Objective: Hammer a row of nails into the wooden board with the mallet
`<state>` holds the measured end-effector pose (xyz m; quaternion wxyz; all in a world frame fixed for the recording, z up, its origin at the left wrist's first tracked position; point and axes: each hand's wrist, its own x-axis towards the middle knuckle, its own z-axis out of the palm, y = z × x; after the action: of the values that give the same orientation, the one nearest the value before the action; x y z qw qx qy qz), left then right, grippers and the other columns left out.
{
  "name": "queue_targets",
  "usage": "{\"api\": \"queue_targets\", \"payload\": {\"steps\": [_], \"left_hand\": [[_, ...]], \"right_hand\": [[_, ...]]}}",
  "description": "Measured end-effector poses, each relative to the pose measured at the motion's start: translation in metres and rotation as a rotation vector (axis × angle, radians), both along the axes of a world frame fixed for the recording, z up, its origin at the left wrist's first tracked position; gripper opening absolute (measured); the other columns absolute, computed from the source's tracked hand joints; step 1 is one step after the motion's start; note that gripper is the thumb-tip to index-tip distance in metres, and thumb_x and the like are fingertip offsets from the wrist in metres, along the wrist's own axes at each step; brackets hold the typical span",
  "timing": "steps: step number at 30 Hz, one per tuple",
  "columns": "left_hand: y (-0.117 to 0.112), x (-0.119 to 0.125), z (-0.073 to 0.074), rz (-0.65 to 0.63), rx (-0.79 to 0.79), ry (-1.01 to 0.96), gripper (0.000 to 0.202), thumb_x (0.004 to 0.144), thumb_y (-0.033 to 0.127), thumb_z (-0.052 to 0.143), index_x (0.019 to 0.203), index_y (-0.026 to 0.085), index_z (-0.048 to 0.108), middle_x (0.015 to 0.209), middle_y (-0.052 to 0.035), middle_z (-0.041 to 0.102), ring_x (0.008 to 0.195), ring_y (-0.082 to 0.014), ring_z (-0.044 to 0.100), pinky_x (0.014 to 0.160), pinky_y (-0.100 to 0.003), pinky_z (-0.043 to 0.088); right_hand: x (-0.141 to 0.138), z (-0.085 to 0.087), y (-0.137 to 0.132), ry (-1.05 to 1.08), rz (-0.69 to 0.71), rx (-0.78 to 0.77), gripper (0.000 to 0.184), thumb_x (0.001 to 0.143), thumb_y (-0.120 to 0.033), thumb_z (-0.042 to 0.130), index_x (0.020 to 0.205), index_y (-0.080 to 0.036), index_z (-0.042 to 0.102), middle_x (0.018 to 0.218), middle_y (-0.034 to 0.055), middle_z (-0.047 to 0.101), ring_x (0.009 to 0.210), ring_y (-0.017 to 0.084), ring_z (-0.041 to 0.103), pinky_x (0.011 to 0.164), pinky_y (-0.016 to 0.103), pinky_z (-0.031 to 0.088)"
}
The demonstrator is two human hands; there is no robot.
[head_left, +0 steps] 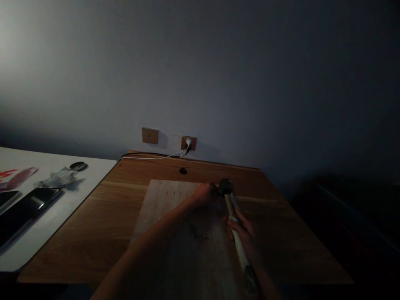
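My right hand (241, 228) is wrapped round the pale wooden handle of a hammer (233, 216). Its dark head rests low over the far part of a light wooden board (162, 200) on the brown table (103, 225). My left hand (204, 194) is closed in a pinch just left of the hammer head, pressed to the board; whatever it pinches is too small and dark to make out. A small dark object (195, 232) lies on the board between my forearms.
A white surface (50, 221) adjoins the table on the left, with dark phones (26, 208), a crumpled wrapper (58, 179) and a round dark lid (78, 166). A white cable (156, 157) runs to a wall socket (188, 143). The right side is in darkness.
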<state>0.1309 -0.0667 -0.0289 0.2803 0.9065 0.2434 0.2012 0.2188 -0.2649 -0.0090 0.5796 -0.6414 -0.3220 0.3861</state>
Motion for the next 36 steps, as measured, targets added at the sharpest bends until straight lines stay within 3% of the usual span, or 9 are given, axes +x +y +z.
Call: {"api": "queue_targets", "payload": {"steps": [6, 14, 17, 20, 23, 26, 32, 36], "left_hand": [[0.001, 0.001, -0.004, 0.047, -0.016, -0.015, 0.021, 0.079, 0.016, 0.07, 0.099, 0.012, 0.077, 0.103, -0.0124, 0.075, 0.089, -0.0245, 0.071, 0.08, -0.03, 0.053], [0.004, 0.002, -0.006, 0.032, -0.022, -0.004, 0.024, 0.077, 0.014, 0.072, 0.101, 0.014, 0.076, 0.104, -0.0091, 0.073, 0.09, -0.022, 0.069, 0.082, -0.028, 0.053], [0.005, -0.003, 0.005, 0.013, -0.009, 0.013, 0.021, 0.078, 0.011, 0.071, 0.098, 0.013, 0.075, 0.102, -0.0084, 0.071, 0.088, -0.0203, 0.068, 0.08, -0.027, 0.052], [0.004, -0.022, 0.027, -0.034, 0.028, 0.013, 0.018, 0.08, 0.013, 0.071, 0.097, 0.016, 0.074, 0.108, -0.0073, 0.066, 0.089, -0.0181, 0.066, 0.082, -0.025, 0.051], [0.0, -0.054, 0.051, -0.255, 0.104, 0.088, 0.016, 0.081, 0.02, 0.073, 0.097, 0.019, 0.072, 0.104, -0.0047, 0.063, 0.085, -0.0162, 0.063, 0.077, -0.024, 0.048], [-0.006, -0.084, 0.065, -0.462, 0.066, 0.297, 0.017, 0.074, 0.021, 0.079, 0.09, 0.021, 0.072, 0.093, -0.0017, 0.065, 0.079, -0.0167, 0.061, 0.068, -0.023, 0.043], [-0.019, -0.1, 0.069, -0.455, 0.004, 0.471, 0.023, 0.065, 0.032, 0.086, 0.082, 0.022, 0.074, 0.089, -0.0025, 0.071, 0.066, -0.0172, 0.058, 0.059, -0.025, 0.038], [-0.027, -0.095, 0.076, -0.433, 0.069, 0.614, 0.025, 0.063, 0.031, 0.087, 0.084, 0.023, 0.076, 0.094, -0.0043, 0.073, 0.068, -0.0187, 0.061, 0.056, -0.025, 0.036]], "right_hand": [[0.003, -0.008, 0.0, -0.005, 0.025, 0.018, 0.043, 0.075, -0.047, 0.077, 0.107, -0.017, 0.075, 0.048, -0.0065, 0.054, 0.04, 0.011, 0.045, 0.039, 0.022, 0.034], [0.003, -0.008, 0.0, 0.017, 0.013, 0.023, 0.053, 0.073, -0.046, 0.079, 0.118, -0.02, 0.074, 0.048, -0.0074, 0.052, 0.041, 0.012, 0.045, 0.039, 0.023, 0.034], [0.003, -0.008, 0.001, 0.027, 0.01, 0.019, 0.045, 0.074, -0.046, 0.078, 0.11, -0.02, 0.076, 0.051, -0.0052, 0.057, 0.041, 0.011, 0.046, 0.04, 0.022, 0.035], [0.002, -0.008, 0.001, 0.029, -0.009, 0.026, 0.044, 0.07, -0.047, 0.08, 0.104, -0.019, 0.076, 0.051, -0.0049, 0.057, 0.041, 0.011, 0.046, 0.039, 0.022, 0.035], [-0.001, -0.005, 0.002, 0.055, -0.057, 0.004, 0.062, 0.065, -0.047, 0.081, 0.119, -0.017, 0.073, 0.046, -0.007, 0.054, 0.041, 0.012, 0.046, 0.04, 0.023, 0.036], [-0.002, -0.002, 0.002, 0.091, -0.092, -0.044, 0.08, 0.063, -0.045, 0.082, 0.136, -0.017, 0.064, 0.052, -0.0065, 0.06, 0.04, 0.012, 0.048, 0.039, 0.023, 0.038], [-0.001, -0.001, 0.002, 0.05, -0.038, -0.012, 0.056, 0.068, -0.044, 0.08, 0.117, -0.018, 0.072, 0.065, -0.0024, 0.069, 0.04, 0.01, 0.049, 0.037, 0.022, 0.039], [-0.001, -0.004, 0.002, 0.049, -0.027, -0.016, 0.06, 0.07, -0.043, 0.079, 0.123, -0.018, 0.069, 0.059, -0.0042, 0.065, 0.039, 0.01, 0.049, 0.037, 0.021, 0.039]]}}
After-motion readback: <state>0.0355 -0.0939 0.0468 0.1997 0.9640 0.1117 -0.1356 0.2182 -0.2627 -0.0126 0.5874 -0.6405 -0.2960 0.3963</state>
